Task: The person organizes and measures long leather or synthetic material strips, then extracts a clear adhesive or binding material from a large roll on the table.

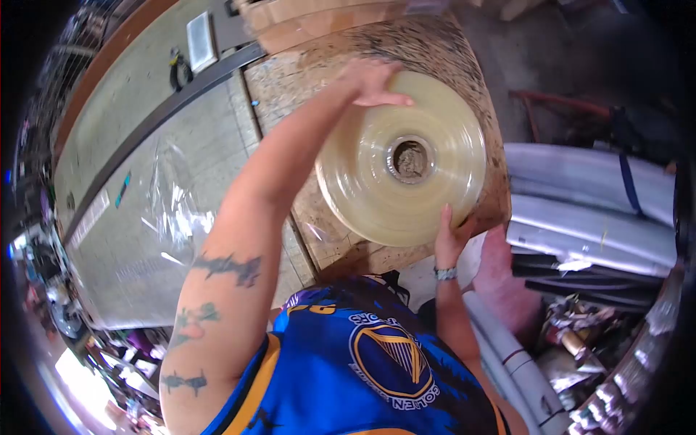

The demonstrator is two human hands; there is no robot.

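A large roll of clear plastic film (449, 138), yellowish and thick, lies on its side with its round face up on a worn wooden board. Its cardboard core (411, 159) shows at the centre. My left hand (373, 83) reaches across to the roll's far left edge, its thumb on the top face and its fingers at the rim. My right hand (451, 243) grips the near right rim, thumb up against the edge; its other fingers are partly hidden.
Left of the board is a grey work table (123, 254) with loose clear plastic (174, 203), a teal cutter (123, 190), pliers (178, 69) and a dark metal bar (156, 112). Cardboard (319, 25) stands at the back. Silvery wrapped rolls (591, 199) lie at right.
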